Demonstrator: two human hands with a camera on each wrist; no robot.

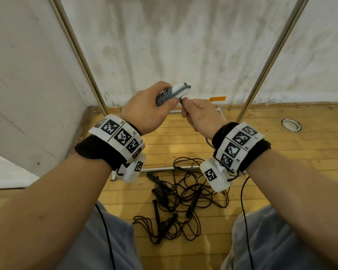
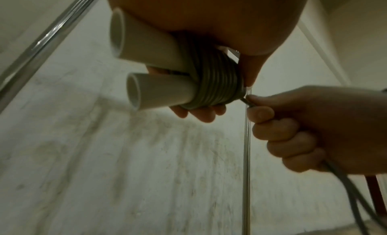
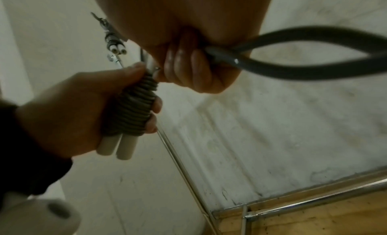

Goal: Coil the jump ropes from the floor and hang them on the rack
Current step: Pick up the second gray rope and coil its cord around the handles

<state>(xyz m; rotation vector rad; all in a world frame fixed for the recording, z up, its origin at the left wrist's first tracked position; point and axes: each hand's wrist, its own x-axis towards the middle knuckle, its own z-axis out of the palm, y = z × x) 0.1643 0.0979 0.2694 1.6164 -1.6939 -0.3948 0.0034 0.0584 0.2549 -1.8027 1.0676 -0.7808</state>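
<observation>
The left hand (image 1: 144,109) grips the grey jump rope (image 1: 165,95), coiled around its 2 white handles (image 2: 150,59), above the floor (image 1: 281,156). Just right of the coil, the right hand (image 1: 200,115) clenches the rope's loose end. Below the coil, dark ropes (image 1: 183,197) lie tangled on the floor.

"R2", "R3" on right wristband (image 1: 240,145)
</observation>
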